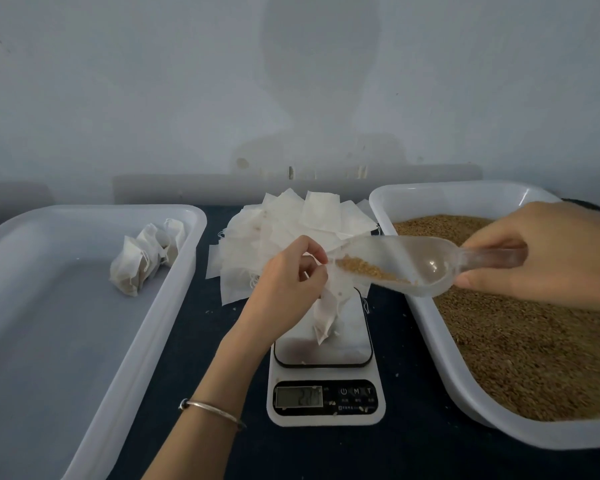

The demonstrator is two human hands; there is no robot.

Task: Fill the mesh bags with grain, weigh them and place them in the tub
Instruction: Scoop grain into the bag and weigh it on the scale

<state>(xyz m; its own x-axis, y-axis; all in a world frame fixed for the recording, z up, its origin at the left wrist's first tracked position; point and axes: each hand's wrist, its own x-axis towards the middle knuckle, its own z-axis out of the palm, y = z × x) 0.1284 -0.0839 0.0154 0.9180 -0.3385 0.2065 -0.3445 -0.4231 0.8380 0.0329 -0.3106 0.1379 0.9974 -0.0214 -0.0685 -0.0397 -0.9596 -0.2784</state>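
My left hand (291, 271) pinches the mouth of a white mesh bag (328, 313), which hangs down onto the platform of the small digital scale (326, 368). In my right hand (548, 254) I grip the handle of a clear plastic scoop (406, 265). The scoop is tipped toward the bag's mouth, with brown grain at its tip. On the right stands a white tub of grain (534, 341). A second white tub (174, 306) on the left holds a few filled bags (146, 258) at its far end.
A heap of empty white mesh bags (291, 223) lies on the dark table behind the scale. Loose grains dot the tabletop (219, 344) and the scale's face. A pale wall rises right behind the table.
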